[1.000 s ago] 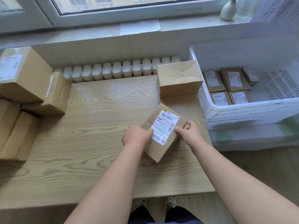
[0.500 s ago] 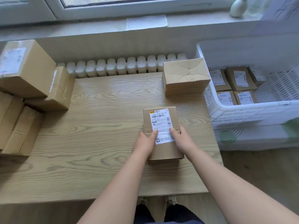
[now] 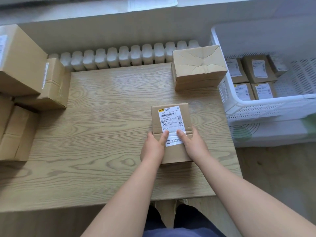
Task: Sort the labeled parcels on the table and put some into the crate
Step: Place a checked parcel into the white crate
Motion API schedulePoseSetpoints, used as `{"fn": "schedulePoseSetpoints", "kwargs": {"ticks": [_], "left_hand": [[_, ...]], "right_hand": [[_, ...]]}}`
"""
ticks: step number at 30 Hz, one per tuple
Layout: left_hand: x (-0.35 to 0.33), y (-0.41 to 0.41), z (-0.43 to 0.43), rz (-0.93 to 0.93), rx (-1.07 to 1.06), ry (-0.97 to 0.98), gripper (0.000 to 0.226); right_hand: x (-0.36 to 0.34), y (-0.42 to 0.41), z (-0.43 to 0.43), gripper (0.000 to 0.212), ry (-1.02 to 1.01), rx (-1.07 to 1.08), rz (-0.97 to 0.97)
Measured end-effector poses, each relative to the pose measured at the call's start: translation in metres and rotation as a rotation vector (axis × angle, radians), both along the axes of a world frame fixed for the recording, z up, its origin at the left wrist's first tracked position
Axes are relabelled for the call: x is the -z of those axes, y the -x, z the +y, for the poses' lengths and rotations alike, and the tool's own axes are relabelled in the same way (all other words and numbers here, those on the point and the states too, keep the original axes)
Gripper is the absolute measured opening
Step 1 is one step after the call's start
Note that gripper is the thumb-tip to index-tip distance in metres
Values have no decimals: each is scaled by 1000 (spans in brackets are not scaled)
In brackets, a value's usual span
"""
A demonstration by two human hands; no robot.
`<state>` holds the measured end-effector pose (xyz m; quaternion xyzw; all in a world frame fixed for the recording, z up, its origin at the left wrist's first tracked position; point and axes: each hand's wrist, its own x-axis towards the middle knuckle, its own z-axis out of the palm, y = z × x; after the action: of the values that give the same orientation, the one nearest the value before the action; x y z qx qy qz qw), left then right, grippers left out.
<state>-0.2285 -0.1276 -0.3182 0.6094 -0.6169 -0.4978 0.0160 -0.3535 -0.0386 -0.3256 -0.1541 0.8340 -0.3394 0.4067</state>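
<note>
Labeled parcel (image 3: 171, 117) flat on wooden counter (image 3: 102, 127), left hand (image 3: 153, 146) and right hand (image 3: 195, 144) gripping its near end, thumbs on top, white crate (image 3: 273, 102) at right

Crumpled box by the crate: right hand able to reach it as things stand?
Probably yes. Only bare table lies between the right hand and the crumpled box. But that hand grips the labeled parcel, so it must let go first.

You have two hands, left hand (image 3: 154, 146) and right hand (image 3: 193, 144), one small brown cardboard parcel with a white label (image 3: 171, 120), one crumpled brown cardboard box (image 3: 198, 67) on your wooden desk (image 3: 102, 134), at least four plain brown cartons (image 3: 20, 62) piled left, one white slotted plastic crate (image 3: 273, 100), five small labelled brown parcels (image 3: 258, 68) inside it.
</note>
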Motion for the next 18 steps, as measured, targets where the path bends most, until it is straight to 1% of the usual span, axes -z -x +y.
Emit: {"fn": "schedulePoseSetpoints", "kwargs": {"ticks": [5,8,10,11,12,14,15,16,17,18], "left_hand": [[-5,-1,1,14,-7,-26,58],[-6,-4,0,91,-19,-82,55],[-7,-7,-2,128,-28,-105,59],[-7,-8,-3,139,-38,-115,67],[-7,-10,-4,149,-52,-133,81],[-3,-16,-6,191,-95,-184,118],[1,-20,-9,212,-124,-212,132],[2,-24,-11,228,-146,-244,135],[-3,-27,-13,234,-160,-283,128],[-10,-29,-14,245,-168,-314,111]], "right_hand": [[-6,-2,1,76,16,8,-30],[-8,0,1,81,58,45,-127],[-10,1,3,79,78,91,-200],[-9,3,3,72,86,119,-237],[-9,3,4,65,102,154,-278],[-13,2,5,59,96,236,-353],[-15,1,6,55,70,256,-369],[-16,1,7,54,46,251,-374],[-15,2,8,52,29,225,-365],[-15,3,9,51,24,205,-346]]}}
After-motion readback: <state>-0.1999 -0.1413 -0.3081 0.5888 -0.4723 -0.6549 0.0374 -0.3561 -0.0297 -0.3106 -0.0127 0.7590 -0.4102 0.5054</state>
